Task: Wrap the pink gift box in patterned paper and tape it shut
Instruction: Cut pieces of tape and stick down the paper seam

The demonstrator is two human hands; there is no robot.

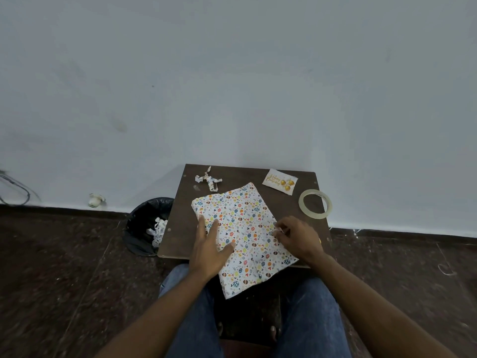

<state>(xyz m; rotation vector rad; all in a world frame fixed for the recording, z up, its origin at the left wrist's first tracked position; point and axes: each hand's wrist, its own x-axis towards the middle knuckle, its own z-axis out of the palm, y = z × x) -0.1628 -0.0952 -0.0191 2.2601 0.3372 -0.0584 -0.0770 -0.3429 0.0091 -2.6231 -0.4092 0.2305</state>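
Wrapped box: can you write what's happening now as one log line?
step: fold side | wrapped box: on table | left hand: presses flat on top | right hand: fingers at right edge | tape roll: unused

Box: wholly hidden under the paper [242, 233]; colour not visible.
Right hand [296, 237], at 3 o'clock of the paper: fingertips curled at the paper's edge, whether they pinch anything unclear.
Card [280, 181], 1 o'clock: small print unreadable.
Bin [144, 226], 9 o'clock: partly behind the table [180, 228].
Forearms: cut off at bottom edge.
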